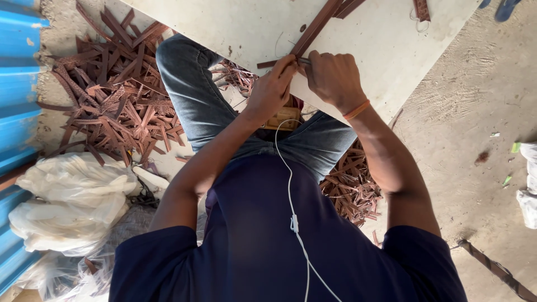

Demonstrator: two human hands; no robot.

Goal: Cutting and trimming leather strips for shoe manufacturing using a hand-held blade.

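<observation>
Up close, thin brown strip [313, 31] on pale board [235, 28], L hand [271, 89] & R hand [333, 78] fingers pinching it

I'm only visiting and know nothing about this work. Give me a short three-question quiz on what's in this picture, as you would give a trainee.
1. True or false: both hands meet at the near edge of the pale board.
2. What lies heaped on the floor by the blue sheeting?
A. coiled rope
B. brown strip offcuts
C. bricks
3. What does the right hand wear at the wrist?

Key:
1. True: the left hand and the right hand pinch a short brown strip there.
2. B, the pile of brown offcuts.
3. An orange band.
</observation>
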